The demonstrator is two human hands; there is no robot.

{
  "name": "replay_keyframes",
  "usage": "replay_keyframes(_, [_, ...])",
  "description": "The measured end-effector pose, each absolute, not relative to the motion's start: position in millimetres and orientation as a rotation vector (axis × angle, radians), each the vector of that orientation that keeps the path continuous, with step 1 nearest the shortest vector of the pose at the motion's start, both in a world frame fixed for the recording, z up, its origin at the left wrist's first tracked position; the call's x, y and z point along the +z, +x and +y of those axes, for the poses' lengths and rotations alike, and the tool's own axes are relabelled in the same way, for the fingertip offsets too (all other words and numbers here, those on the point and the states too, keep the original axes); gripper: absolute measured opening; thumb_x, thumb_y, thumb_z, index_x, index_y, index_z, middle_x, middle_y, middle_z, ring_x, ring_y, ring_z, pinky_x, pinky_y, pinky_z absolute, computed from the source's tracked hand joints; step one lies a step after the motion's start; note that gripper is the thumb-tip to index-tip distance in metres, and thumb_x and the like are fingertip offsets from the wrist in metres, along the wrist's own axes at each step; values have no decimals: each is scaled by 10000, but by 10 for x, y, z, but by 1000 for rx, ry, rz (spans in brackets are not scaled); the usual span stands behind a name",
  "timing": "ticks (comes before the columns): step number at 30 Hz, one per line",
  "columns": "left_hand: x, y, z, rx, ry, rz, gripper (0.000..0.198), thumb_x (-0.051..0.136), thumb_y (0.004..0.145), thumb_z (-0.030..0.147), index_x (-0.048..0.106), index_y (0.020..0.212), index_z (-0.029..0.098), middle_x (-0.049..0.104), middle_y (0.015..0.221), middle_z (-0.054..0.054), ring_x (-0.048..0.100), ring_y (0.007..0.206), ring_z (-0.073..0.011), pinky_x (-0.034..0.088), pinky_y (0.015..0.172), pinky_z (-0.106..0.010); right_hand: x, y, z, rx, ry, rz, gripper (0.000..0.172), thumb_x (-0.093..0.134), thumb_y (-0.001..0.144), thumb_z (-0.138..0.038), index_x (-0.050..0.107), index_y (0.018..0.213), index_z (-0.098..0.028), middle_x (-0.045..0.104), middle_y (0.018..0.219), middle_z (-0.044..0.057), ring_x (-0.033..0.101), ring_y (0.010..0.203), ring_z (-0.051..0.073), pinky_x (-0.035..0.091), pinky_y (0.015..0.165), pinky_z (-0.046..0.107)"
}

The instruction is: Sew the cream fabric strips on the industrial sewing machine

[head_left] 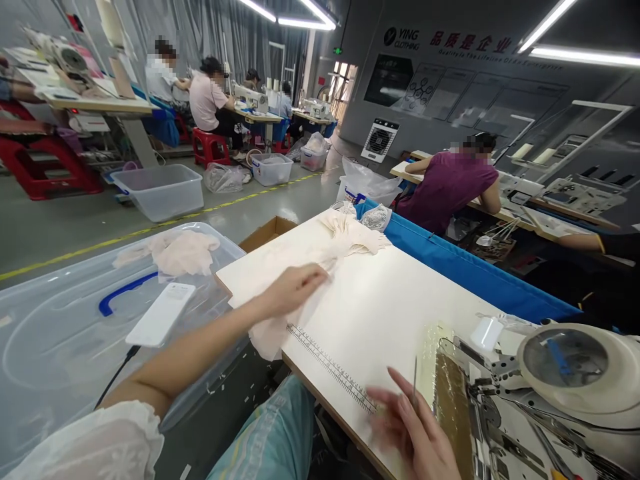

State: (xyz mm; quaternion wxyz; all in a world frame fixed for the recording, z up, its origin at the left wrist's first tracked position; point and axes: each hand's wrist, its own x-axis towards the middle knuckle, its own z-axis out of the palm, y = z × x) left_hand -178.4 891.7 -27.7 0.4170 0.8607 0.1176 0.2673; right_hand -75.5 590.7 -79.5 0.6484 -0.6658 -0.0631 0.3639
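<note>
My left hand (299, 288) reaches over the white tabletop (390, 300), its fingers closed on a sheer pale fabric piece (273, 337) that droops past the table's near edge. Beyond it lies a bunched stack of pale fabric pieces (357, 233). Nearer me, my right hand (415, 427) is beside the sewing machine (565, 373), its fingers partly smeared by motion. A thin pointed metal tool (415, 379) sticks up from between those fingers; the rest of it is hidden in the hand. A printed ruler scale (330, 365) runs along the table's near edge.
Left of the table, a lidded clear plastic box (45, 333) bears a white phone-like device (161, 315) with a cable and crumpled pale fabric (184, 252). Blue cloth (450, 267) borders the far side. Several people work at machines; one in purple (445, 187) sits ahead right.
</note>
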Motion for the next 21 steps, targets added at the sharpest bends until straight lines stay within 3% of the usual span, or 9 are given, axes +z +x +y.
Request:
replay_keyframes(3, [-364,-1666,8556,500,2198,-10,330,367,993,360,646,1037,189,695,842,-29,597,676,-143,429,655,-244,-639,-668,6385,940,-1299,-150,889,808,672,-634,483,1424,-290,715,1181,116,697,1034,319,580,844,456])
replay_keyframes(6, [-511,-1553,8245,394,2335,-221,300,367,1008,307,638,1067,193,723,907,-40,649,750,-165,454,722,-257,-624,-582,6732,899,-1266,-198,826,821,676,-600,534,1379,-275,748,1024,74,703,984,269,576,818,391])
replay_keyframes(9, [-644,-1500,8025,260,2487,-405,239,433,1005,281,650,1035,188,735,913,-33,658,762,-168,462,734,-259,-701,-506,6904,818,-1281,-204,644,845,667,-528,641,1200,-230,736,1019,67,696,912,232,569,757,329])
replay_keyframes(11, [-659,-1510,7970,156,2501,-529,199,494,995,295,665,1032,198,739,911,-13,664,770,-156,457,691,-238,-744,-465,6916,727,-1295,-199,561,872,623,-494,662,1064,-217,719,910,18,660,727,158,551,676,273])
replay_keyframes(15, [-460,-1485,8144,174,2519,-438,210,513,997,341,672,1052,214,726,926,-2,669,825,-141,456,683,-215,-704,-502,6654,628,-1346,-267,551,871,604,-539,665,980,-193,632,697,-43,473,471,72,442,481,210])
replay_keyframes(18, [-306,-1250,8377,225,2637,-171,227,460,1011,271,663,1056,181,705,1040,-39,650,984,-158,476,842,-234,-637,-699,6235,662,-1422,-318,541,832,669,-566,686,997,-161,659,728,0,415,386,57,378,393,221])
replay_keyframes(21, [-354,-823,8466,147,2723,-12,248,431,996,218,644,1098,140,652,1171,-101,605,1127,-212,473,948,-303,-685,-979,5720,720,-1523,-323,550,777,727,-601,700,1059,-169,702,895,64,413,360,50,385,378,239])
